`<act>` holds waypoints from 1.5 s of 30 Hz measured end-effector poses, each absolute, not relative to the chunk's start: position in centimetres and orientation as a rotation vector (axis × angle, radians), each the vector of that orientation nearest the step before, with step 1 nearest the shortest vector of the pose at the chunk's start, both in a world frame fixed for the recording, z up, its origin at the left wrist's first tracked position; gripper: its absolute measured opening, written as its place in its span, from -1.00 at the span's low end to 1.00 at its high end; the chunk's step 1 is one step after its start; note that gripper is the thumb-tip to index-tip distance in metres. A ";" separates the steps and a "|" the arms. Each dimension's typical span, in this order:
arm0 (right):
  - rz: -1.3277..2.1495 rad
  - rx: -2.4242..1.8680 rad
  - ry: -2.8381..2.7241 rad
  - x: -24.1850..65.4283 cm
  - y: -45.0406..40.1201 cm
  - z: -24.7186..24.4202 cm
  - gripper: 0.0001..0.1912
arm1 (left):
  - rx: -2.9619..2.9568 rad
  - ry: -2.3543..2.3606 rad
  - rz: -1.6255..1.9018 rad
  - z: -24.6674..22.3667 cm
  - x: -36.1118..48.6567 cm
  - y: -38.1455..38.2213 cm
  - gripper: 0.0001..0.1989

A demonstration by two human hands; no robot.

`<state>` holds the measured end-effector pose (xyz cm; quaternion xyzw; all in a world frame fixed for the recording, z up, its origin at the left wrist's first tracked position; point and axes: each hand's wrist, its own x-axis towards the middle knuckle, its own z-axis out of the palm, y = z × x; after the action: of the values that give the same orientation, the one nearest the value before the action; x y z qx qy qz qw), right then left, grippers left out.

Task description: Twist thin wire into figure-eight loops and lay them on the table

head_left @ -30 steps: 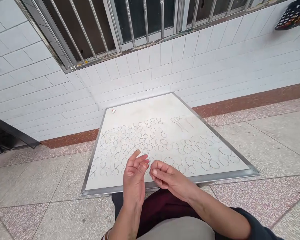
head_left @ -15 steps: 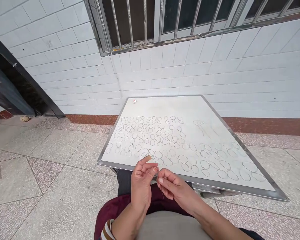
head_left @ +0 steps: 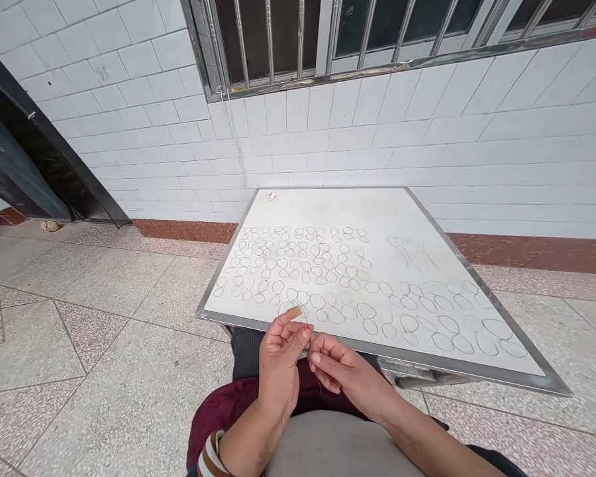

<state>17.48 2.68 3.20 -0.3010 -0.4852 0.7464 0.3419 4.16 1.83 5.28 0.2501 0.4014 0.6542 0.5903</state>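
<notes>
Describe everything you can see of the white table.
The table has a pale white top framed by a grey, metal-looking rim. Its far edge is by the white tiled wall. Thin dark loops spread across it, largely in rows, and a small red-and-white item sits near the far left corner. The left hand and right hand are at its near edge; whether they touch it is unclear.

Wearer's clothing, seen from above. Left forearm: knit-like cuff (head_left: 211, 456), striped brown, white and ochre. Right forearm: plain dark sleeve (head_left: 496, 460), partly cropped. Torso: plain grey garment (head_left: 340, 445). Lap: maroon cloth (head_left: 221, 405); dark trouser leg (head_left: 246, 352) beyond. Left finger (head_left: 279, 324): tan wrap (head_left: 295, 312) capping tip.
</notes>
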 end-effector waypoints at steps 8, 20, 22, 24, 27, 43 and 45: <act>1.975 -0.726 -1.234 17.4 2.6 4.0 -0.72 | 0.613 0.959 1.527 6.0 3.6 1.5 -0.62; 2.005 -0.692 -1.251 18.0 2.5 3.8 -0.75 | 0.615 0.961 1.509 6.3 3.7 1.6 -0.62; 2.000 -0.708 -1.258 18.1 2.6 3.8 -0.75 | 0.601 0.954 1.516 6.5 3.6 1.5 -0.61; 1.997 -0.711 -1.263 18.2 2.6 3.7 -0.76 | 0.560 0.944 1.536 6.7 3.5 1.4 -0.59; 1.971 -0.636 -1.257 18.2 2.6 3.4 -0.81 | 0.445 0.898 1.572 7.1 3.4 1.5 -0.56; 1.252 -0.546 -1.249 17.3 2.6 2.1 -0.84 | 0.375 0.768 1.472 7.7 3.9 1.0 -0.60; 1.293 -0.538 -1.233 17.6 2.5 2.1 -0.86 | 0.461 0.815 1.466 8.0 3.7 0.6 -0.59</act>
<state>17.63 2.53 2.12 -0.2318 -0.5308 0.5567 0.5954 3.65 0.62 7.97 0.2025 0.3580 0.6439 0.6451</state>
